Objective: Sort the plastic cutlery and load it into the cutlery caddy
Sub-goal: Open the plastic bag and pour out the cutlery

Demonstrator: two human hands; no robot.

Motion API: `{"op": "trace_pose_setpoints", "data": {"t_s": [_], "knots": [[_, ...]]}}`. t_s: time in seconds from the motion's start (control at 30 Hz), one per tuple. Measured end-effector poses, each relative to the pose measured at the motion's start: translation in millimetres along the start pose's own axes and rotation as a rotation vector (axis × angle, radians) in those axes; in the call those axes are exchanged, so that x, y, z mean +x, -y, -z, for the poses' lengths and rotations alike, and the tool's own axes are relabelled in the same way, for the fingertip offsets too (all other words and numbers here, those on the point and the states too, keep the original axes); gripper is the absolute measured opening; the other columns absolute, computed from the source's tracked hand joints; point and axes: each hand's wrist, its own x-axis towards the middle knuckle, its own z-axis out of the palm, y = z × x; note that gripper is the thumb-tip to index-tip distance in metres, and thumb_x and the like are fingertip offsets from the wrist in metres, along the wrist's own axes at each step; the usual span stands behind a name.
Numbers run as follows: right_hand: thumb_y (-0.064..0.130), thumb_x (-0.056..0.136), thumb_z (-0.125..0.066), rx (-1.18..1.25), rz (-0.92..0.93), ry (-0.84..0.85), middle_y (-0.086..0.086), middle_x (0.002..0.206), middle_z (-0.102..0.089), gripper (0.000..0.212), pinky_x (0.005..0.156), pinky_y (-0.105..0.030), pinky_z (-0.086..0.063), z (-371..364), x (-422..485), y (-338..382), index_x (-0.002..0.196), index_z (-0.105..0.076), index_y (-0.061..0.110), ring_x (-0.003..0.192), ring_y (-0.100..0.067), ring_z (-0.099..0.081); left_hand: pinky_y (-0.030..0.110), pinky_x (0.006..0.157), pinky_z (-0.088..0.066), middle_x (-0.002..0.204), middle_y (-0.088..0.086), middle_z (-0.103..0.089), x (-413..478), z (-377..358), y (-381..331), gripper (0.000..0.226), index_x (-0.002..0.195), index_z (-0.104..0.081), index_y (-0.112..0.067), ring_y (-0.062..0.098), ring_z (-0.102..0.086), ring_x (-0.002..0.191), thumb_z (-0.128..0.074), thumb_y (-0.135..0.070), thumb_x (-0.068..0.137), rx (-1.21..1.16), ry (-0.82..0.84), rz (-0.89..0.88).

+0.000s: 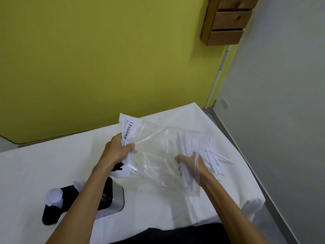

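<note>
With the cutlery caddy (pixel 112 199) apparently barely loaded, the left hand (pixel 119 148) gripped the clear bag (pixel 154 155) beyond it while the right hand (pixel 190 166), inside the bag, grasped white plastic cutlery (pixel 186 147).

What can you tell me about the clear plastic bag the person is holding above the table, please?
The clear plastic bag is thin, crinkled and see-through, with a white printed header along its left end. It hangs just above the white-covered table. The left hand grips the header; the right hand is reached inside, around white cutlery, some of which pokes out on the right.
</note>
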Motion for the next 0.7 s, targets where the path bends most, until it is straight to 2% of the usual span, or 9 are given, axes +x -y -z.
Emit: {"op": "trace_pose_setpoints", "data": {"t_s": [0.07,0.2,0.23,0.33,0.4,0.5,0.57,0.63,0.7], "knots": [[0.006,0.081,-0.071,-0.047,-0.030,-0.019,-0.015,0.067,-0.060,0.013,0.051,-0.031,-0.053,8,4,5,0.087,-0.063,-0.002,0.052,-0.022,-0.061,0.026,0.064,-0.045,0.083,-0.008,-0.074,0,9,0,0.020,0.110,-0.064,-0.023,0.019,-0.068,0.092,-0.068,-0.020,0.091,0.011,-0.082,-0.003],[0.004,0.084,-0.070,-0.097,-0.087,0.000,-0.015,0.075,-0.060,0.013,0.048,-0.031,-0.054,11,10,17,0.090,-0.058,0.000,0.055,-0.023,-0.061,0.032,0.073,-0.044,0.099,0.000,-0.072,2,19,-1,0.023,0.112,-0.066,-0.022,0.025,-0.064,0.094,-0.071,-0.022,0.089,0.043,-0.135,0.000],[0.004,0.085,-0.068,-0.070,-0.094,0.045,-0.014,0.076,-0.059,0.011,0.049,-0.032,-0.053,11,10,19,0.088,-0.059,0.001,0.056,-0.023,-0.060,0.034,0.075,-0.046,0.100,0.001,-0.071,4,21,-1,0.024,0.111,-0.066,-0.022,0.026,-0.063,0.094,-0.072,-0.023,0.088,0.057,-0.154,0.012],[0.006,0.089,-0.061,0.139,-0.169,0.324,-0.007,0.070,-0.053,0.003,0.046,-0.026,-0.042,23,8,20,0.088,-0.063,0.006,0.051,-0.016,-0.050,0.043,0.085,-0.053,0.104,0.006,-0.070,10,40,8,0.027,0.112,-0.064,-0.020,0.034,-0.064,0.095,-0.071,-0.030,0.088,0.123,-0.271,0.079],[0.007,0.088,-0.062,0.141,-0.179,0.315,-0.007,0.069,-0.052,0.006,0.046,-0.026,-0.040,36,10,17,0.093,-0.064,0.005,0.051,-0.017,-0.048,0.043,0.085,-0.052,0.109,0.010,-0.069,13,61,14,0.030,0.115,-0.063,-0.017,0.036,-0.063,0.098,-0.070,-0.030,0.089,0.117,-0.346,0.117],[0.010,0.081,-0.074,-0.130,-0.108,0.088,-0.013,0.071,-0.064,0.026,0.053,-0.032,-0.051,41,15,11,0.099,-0.064,-0.006,0.055,-0.023,-0.060,0.038,0.077,-0.047,0.108,0.010,-0.071,15,78,17,0.027,0.113,-0.067,-0.017,0.034,-0.063,0.096,-0.071,-0.025,0.088,0.064,-0.333,0.090],[0.017,0.081,-0.078,-0.233,-0.070,0.064,-0.015,0.082,-0.071,0.040,0.058,-0.034,-0.058,28,17,11,0.110,-0.060,-0.005,0.062,-0.023,-0.069,0.035,0.074,-0.044,0.105,0.007,-0.071,12,74,14,0.024,0.111,-0.068,-0.017,0.032,-0.063,0.095,-0.071,-0.023,0.088,0.033,-0.305,0.066],[0.030,0.084,-0.076,-0.431,-0.007,0.042,-0.010,0.097,-0.067,0.049,0.067,-0.032,-0.056,13,17,11,0.116,-0.054,0.001,0.079,-0.022,-0.069,0.034,0.074,-0.042,0.103,0.005,-0.070,7,66,11,0.021,0.111,-0.068,-0.018,0.031,-0.063,0.095,-0.070,-0.022,0.090,0.005,-0.285,0.052],[0.039,0.084,-0.072,-0.673,0.084,-0.019,-0.004,0.107,-0.059,0.052,0.072,-0.028,-0.048,4,18,11,0.121,-0.050,0.008,0.093,-0.022,-0.059,0.034,0.075,-0.042,0.103,0.004,-0.070,3,63,10,0.019,0.109,-0.068,-0.020,0.030,-0.062,0.096,-0.069,-0.022,0.090,-0.007,-0.281,0.036]]}}
